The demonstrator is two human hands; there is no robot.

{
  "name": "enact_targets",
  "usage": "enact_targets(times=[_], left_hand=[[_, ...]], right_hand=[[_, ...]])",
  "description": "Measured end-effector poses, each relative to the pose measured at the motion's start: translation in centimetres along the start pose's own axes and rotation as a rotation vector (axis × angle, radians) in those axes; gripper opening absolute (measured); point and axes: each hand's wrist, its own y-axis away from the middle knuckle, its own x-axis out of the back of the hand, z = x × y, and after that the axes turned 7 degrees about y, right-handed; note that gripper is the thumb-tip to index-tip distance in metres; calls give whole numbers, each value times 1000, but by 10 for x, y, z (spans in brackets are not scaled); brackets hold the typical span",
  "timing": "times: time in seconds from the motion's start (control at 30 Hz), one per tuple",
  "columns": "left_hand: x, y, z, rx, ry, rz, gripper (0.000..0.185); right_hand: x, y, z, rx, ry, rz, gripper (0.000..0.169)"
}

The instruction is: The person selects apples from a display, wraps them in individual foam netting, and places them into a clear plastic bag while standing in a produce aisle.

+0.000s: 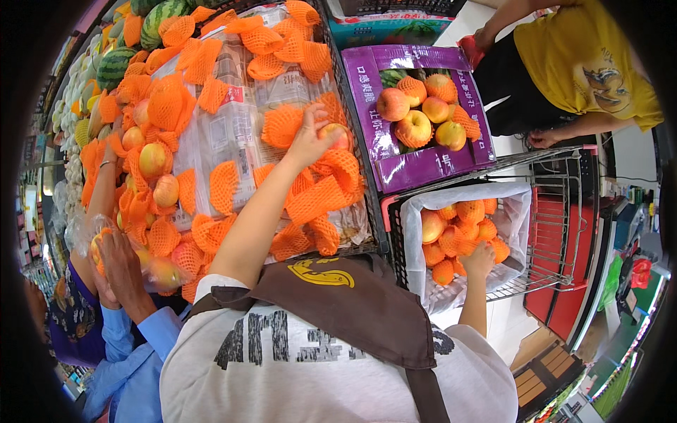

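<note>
My left hand (312, 138), fingers spread, is beside a red and yellow apple (336, 137) at the right edge of the newspaper-lined display (222, 127); whether it grips the fruit I cannot tell. Around it lie orange foam fruit nets (317, 201), several of them empty. My right hand (478, 259) reaches into a black basket lined with white sheeting (412, 227), among apples in foam nets (468, 211). Its fingertips touch the netted fruit, partly hidden. More apples (155, 160) are heaped at the display's left side.
A purple cardboard box (359, 158) holding apples stands beyond the basket, which rests on a metal cart (560, 211). At left, another person's hands (119, 259) hold fruit and a clear bag. A person in a yellow shirt (571, 58) stands at top right. Watermelons (158, 24) lie at top left.
</note>
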Motion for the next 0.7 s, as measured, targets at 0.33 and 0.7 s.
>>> enact_targets(times=[0.33, 0.7], left_hand=[[-3, 6, 34, 52, -770, -294, 93], [7, 92, 115, 155, -160, -240, 77]], right_hand=[[-19, -29, 34, 103, -72, -207, 75], [210, 60, -187, 1103, -1295, -3, 112]])
